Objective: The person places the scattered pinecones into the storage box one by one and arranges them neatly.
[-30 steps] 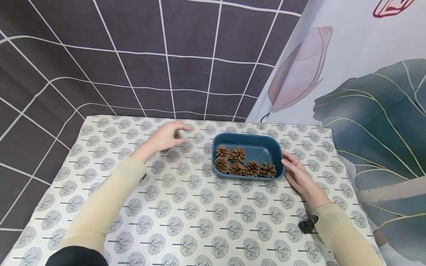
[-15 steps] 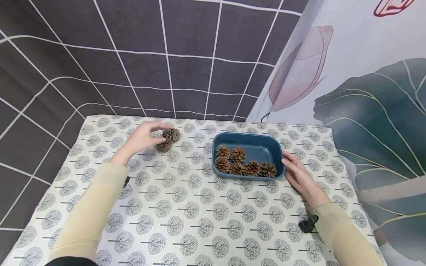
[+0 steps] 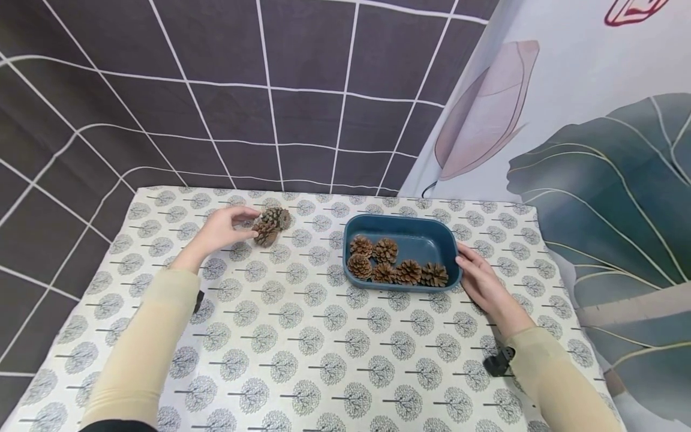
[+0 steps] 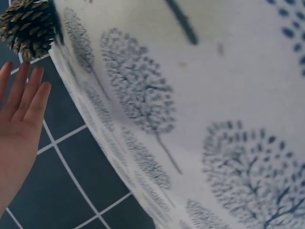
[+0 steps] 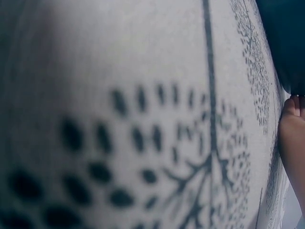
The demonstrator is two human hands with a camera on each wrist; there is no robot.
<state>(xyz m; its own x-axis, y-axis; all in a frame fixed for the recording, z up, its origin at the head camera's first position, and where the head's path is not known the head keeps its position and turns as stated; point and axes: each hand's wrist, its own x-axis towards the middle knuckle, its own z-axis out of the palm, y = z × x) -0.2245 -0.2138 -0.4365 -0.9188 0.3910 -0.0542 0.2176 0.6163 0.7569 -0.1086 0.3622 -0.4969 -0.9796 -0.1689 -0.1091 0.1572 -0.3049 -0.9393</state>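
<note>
Pine cones (image 3: 266,233) lie bunched on the cloth at the back left. My left hand (image 3: 224,231) is at their left side, thumb and fingers spread apart with the fingertips close to them. In the left wrist view its fingers (image 4: 28,95) are straight, and a pine cone (image 4: 28,28) shows beyond the tips. A blue rectangular box (image 3: 426,228) stands right of centre, several pine cones (image 3: 384,250) inside along its left and near walls. My right hand (image 3: 483,285) touches the box's right end with extended fingers; in the right wrist view they meet the blue wall (image 5: 290,43).
A white cloth with grey tree prints (image 3: 324,348) covers the table. Behind it hangs a dark curtain with white grid lines (image 3: 308,114), and a pale curtain with leaf prints (image 3: 610,72) hangs at the right.
My left hand has drawn back leftwards from over the pine cones at the back left, bringing them into view. My right hand and the box have stayed in place.
</note>
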